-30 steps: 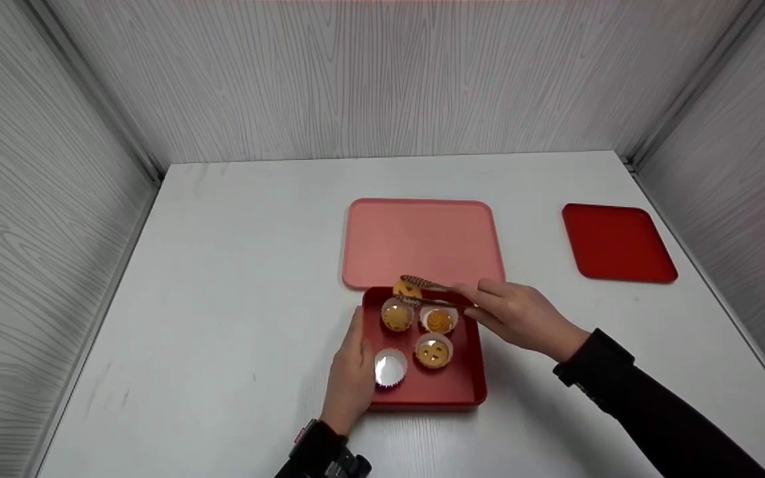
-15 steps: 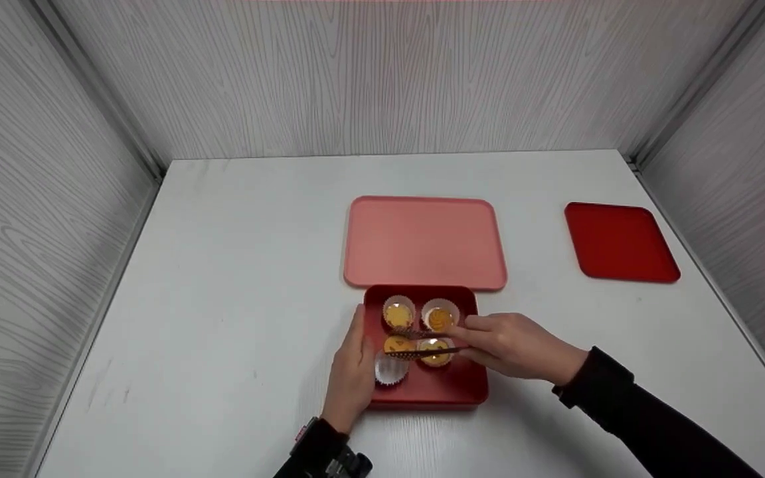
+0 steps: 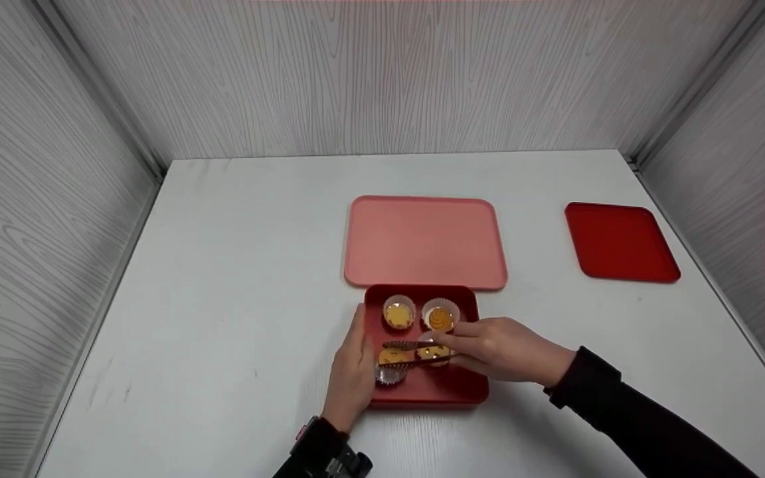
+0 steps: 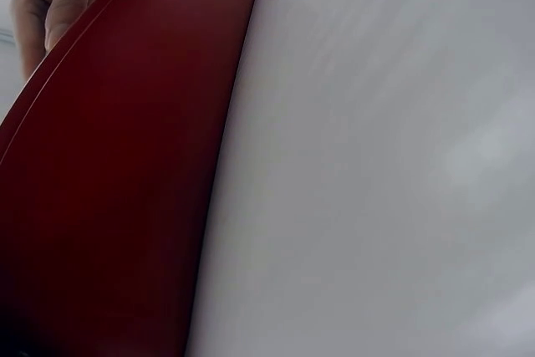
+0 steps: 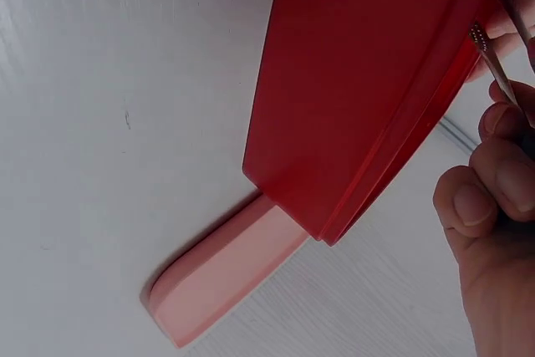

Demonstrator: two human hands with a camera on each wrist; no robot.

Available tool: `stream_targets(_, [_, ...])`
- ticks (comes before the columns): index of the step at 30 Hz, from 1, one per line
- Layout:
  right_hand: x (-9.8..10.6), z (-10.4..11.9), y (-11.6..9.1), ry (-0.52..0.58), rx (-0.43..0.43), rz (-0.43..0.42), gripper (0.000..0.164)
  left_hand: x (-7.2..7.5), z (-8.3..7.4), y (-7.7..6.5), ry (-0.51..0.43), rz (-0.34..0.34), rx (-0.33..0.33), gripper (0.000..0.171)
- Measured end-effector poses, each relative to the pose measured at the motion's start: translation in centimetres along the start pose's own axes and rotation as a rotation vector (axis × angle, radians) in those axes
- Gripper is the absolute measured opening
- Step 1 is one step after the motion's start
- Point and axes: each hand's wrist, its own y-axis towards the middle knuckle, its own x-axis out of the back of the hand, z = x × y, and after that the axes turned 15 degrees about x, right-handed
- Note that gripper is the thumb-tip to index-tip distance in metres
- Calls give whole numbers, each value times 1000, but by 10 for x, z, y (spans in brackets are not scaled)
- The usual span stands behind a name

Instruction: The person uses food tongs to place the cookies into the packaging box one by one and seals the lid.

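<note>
My left hand (image 3: 352, 375) lies along the left side of a red square box (image 3: 449, 390), its fingers straight against the wall. My right hand (image 3: 499, 348) grips slim metal tongs (image 3: 397, 364) with patterned tips, reaching in over the box's right side. Between the tips is a round yellow cookie (image 3: 392, 356), right over a white paper cup (image 3: 390, 377) at the box's lower left. Behind it stand a cup with a yellow cookie (image 3: 398, 315) and one with a swirled cookie (image 3: 441, 319). A third filled cup is partly hidden under the tongs. The right wrist view shows the tong tips (image 5: 478, 36) above the rim.
A pink tray (image 3: 422, 239) lies flat just behind the box, its near edge close to the box's back wall. Farther right is a smaller red tray (image 3: 621, 242). Grey wood-grain panels (image 3: 382, 79) border the white table (image 3: 250, 265) at the back and sides.
My right hand has brought the tongs and the cookie from the box's back edge toward its front left, lowering them over the paper cup. The left hand stays at the box's side.
</note>
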Motion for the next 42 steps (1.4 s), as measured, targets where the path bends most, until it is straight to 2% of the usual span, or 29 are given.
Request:
stream_targets(5, [-1,1,0,4,-24,25,43,-1,-1,1,7,-4,0,55])
stream_targets(12, [1,5,-1,54,-106,84,50,-1,0,1,4,-14,-18,55])
stream_targets(20, [11,2,-12,84,-92,22,47,-2,0,1,4,-14,-28,55])
stream_targets(27, [26,-2,-38,63,-181,-16,50,-2,-1,1,-3,-17,-1,55])
stream_targets(32, [34,-6,-61,-2,-250,-89,52,-2,-1,1,-5,-17,3,55])
stream_targets(37, [36,-10,-80,-157,-338,-210,56,-2,-1,1,-11,-12,2,55])
stream_targets(40, [32,-13,-88,-249,-443,-266,52,-2,0,1,-1,-13,-1,55])
stream_targets(42, [29,-14,-92,-275,-554,-277,50,-1,-1,1,3,-14,0,55])
